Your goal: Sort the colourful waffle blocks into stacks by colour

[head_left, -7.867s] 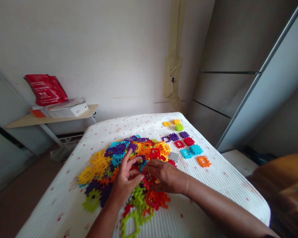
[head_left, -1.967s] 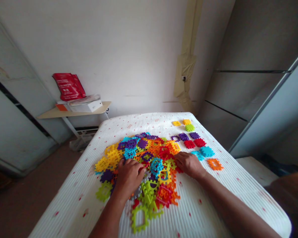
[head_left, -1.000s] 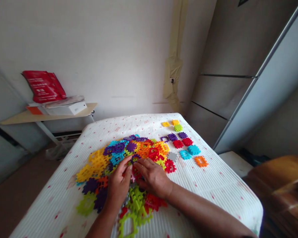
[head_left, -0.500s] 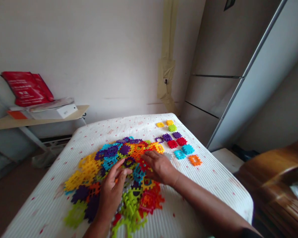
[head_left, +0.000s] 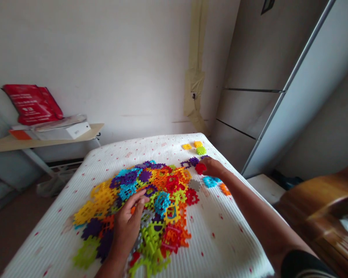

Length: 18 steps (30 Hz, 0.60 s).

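Note:
A big pile of colourful interlocking plastic tiles (head_left: 150,193) covers the middle of a white dotted mattress (head_left: 234,239). My left hand (head_left: 127,224) lies flat on the pile's near part, fingers stretched out over grey and purple tiles. My right hand (head_left: 213,166) reaches to the far right, where sorted tiles lie in small groups: yellow, orange and green tiles (head_left: 195,146), purple tiles (head_left: 191,161), blue tiles (head_left: 210,181). Its fingers are closed on a red tile (head_left: 200,168). An orange tile (head_left: 224,189) is partly hidden under my forearm.
A low wooden shelf (head_left: 46,139) at the back left holds a red bag (head_left: 31,103) and a white box (head_left: 63,131). A grey sliding door (head_left: 301,100) stands to the right. Brown wooden furniture (head_left: 321,200) sits at the right, beside the mattress.
My right hand has left the pile and moved right and away to the sorted groups, with a red tile in its fingers. The left hand stays on the pile.

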Motion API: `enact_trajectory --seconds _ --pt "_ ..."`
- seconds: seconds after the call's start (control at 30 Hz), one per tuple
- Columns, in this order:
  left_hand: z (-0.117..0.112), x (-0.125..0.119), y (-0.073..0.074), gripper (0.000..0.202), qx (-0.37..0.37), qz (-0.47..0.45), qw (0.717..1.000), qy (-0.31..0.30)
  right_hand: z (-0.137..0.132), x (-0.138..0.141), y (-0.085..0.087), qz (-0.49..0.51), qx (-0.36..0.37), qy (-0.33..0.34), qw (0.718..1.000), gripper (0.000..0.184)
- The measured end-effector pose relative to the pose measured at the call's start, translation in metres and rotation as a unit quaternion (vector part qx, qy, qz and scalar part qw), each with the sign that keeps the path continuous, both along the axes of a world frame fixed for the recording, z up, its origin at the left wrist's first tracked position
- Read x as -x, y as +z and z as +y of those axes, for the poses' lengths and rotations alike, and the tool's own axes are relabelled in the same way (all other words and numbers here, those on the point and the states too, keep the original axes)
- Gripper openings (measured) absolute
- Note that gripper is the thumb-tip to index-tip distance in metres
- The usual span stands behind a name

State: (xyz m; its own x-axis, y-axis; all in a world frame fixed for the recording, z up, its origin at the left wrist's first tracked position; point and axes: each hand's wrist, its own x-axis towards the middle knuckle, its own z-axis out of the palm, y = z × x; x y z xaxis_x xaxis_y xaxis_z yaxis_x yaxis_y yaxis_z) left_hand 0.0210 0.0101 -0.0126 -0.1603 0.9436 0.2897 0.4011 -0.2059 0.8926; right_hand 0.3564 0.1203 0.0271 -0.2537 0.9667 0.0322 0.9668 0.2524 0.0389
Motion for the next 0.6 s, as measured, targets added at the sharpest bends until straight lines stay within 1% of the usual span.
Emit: enact_trajectory --seconds 0.1,0.37,0.43,0.53,0.6 --pt "-0.001 0.000 0.001 0.042 -0.005 0.011 1.000 0.005 0.002 0.003 -0.001 -0.008 0.012 0.004 1.000 0.032" --pt "-0.002 0.000 0.004 0.038 -0.011 0.027 1.000 -0.001 0.001 0.007 -0.003 -0.010 0.021 -0.003 1.000 0.040" --pt "-0.002 0.000 0.004 0.036 -0.017 0.038 0.999 0.001 -0.001 0.007 -0.002 -0.008 0.017 -0.001 1.000 0.046" --pt "-0.002 -0.001 0.003 0.033 -0.033 0.055 0.998 -0.001 -0.010 0.008 0.002 0.005 -0.012 -0.002 1.000 0.055" --pt "-0.001 -0.002 0.004 0.029 -0.053 0.078 0.995 -0.009 -0.022 0.013 0.001 0.029 -0.054 0.008 0.998 0.048"
